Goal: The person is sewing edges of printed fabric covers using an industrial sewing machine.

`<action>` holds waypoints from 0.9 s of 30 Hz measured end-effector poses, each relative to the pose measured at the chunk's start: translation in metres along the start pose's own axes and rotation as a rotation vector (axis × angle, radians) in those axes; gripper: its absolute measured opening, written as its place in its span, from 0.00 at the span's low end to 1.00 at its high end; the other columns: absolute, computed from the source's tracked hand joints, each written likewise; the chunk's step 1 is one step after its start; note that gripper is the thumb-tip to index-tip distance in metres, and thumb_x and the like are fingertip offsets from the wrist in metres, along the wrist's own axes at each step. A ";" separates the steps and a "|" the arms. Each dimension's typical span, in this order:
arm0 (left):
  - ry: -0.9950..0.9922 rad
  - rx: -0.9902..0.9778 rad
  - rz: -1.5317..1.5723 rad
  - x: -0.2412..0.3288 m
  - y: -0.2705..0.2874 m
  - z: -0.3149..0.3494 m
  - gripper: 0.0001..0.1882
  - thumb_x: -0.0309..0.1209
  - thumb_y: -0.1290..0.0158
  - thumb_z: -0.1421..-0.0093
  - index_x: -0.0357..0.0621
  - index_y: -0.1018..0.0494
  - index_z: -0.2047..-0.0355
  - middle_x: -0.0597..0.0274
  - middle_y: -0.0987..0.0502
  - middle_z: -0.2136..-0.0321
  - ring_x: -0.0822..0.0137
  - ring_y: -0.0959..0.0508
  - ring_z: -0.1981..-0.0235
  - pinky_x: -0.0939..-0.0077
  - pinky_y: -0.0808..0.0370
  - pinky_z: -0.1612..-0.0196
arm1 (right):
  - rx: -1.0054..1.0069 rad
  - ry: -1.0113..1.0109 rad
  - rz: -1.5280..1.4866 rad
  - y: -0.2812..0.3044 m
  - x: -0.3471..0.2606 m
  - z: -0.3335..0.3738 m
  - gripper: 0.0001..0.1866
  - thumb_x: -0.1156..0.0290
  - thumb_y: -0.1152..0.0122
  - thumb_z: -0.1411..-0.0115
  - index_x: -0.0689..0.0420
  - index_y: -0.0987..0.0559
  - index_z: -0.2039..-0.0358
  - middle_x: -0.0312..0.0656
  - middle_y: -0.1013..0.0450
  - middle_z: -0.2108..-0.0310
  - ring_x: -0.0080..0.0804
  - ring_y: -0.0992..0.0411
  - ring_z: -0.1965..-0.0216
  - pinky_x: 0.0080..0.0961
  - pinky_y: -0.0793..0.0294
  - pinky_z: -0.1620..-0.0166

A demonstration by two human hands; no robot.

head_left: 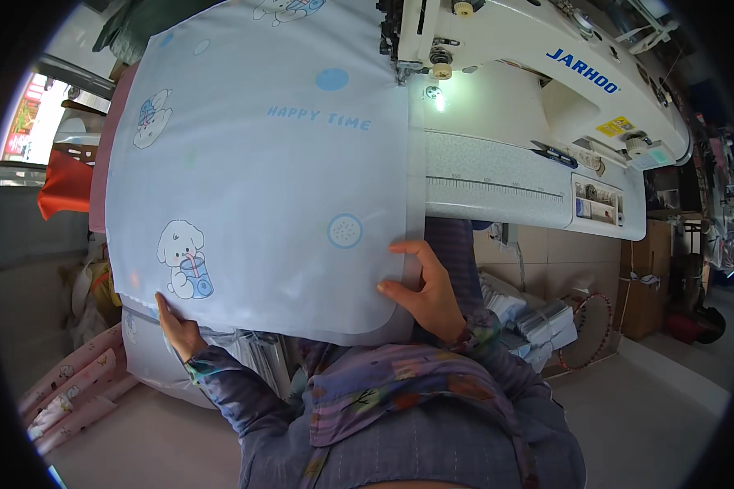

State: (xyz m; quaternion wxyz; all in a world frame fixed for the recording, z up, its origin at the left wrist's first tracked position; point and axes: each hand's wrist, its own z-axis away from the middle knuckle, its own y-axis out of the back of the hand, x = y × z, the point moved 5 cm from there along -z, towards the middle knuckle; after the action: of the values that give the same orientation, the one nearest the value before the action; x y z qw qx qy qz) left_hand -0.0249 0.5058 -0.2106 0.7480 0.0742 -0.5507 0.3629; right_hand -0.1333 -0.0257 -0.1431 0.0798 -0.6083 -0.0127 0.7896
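A large pale-blue printed cloth, with cartoon puppies and blue dots, spreads across the left and middle of the work surface. Its right edge runs up to the presser foot of a white sewing machine. At the near left corner of the cloth, my left hand is closed on the edge; the other fingers are hidden beneath it. Near the rounded right corner rests my right hand, thumb and forefinger spread apart on top of the cloth. A paler border strip shows along the cloth's right side.
Thread snips lie on the machine bed, near a small parts tray. Bundled plastic packs sit low at the right beside a hoop. Rolled pink printed material stands at lower left, with a red cloth above.
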 end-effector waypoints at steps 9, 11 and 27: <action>0.005 0.018 0.044 0.007 0.020 -0.019 0.34 0.45 0.42 0.33 0.36 0.36 0.36 0.51 0.28 0.40 0.55 0.25 0.42 0.57 0.27 0.39 | 0.041 0.000 0.062 -0.001 -0.007 0.008 0.24 0.78 0.31 0.41 0.58 0.29 0.46 0.39 0.27 0.56 0.23 0.27 0.55 0.22 0.25 0.54; 0.018 0.040 0.061 0.011 0.017 -0.016 0.33 0.45 0.42 0.33 0.36 0.36 0.36 0.51 0.27 0.40 0.55 0.25 0.43 0.57 0.27 0.39 | 0.043 0.021 0.064 -0.001 -0.009 0.011 0.24 0.77 0.31 0.41 0.59 0.29 0.46 0.40 0.26 0.56 0.23 0.27 0.56 0.23 0.24 0.54; -0.563 -0.071 -0.637 0.021 -0.007 -0.063 0.19 0.34 0.43 0.33 0.33 0.26 0.47 0.50 0.24 0.53 0.58 0.22 0.52 0.68 0.25 0.47 | 0.073 0.076 0.313 0.017 -0.029 -0.036 0.29 0.73 0.34 0.39 0.58 0.29 0.37 0.36 0.28 0.76 0.14 0.33 0.75 0.19 0.32 0.71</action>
State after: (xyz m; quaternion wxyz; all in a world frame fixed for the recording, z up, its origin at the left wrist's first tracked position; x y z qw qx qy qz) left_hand 0.0310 0.5427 -0.2143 0.6454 0.3109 -0.6951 0.0602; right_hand -0.0932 -0.0498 -0.1269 -0.0215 -0.6291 0.1141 0.7686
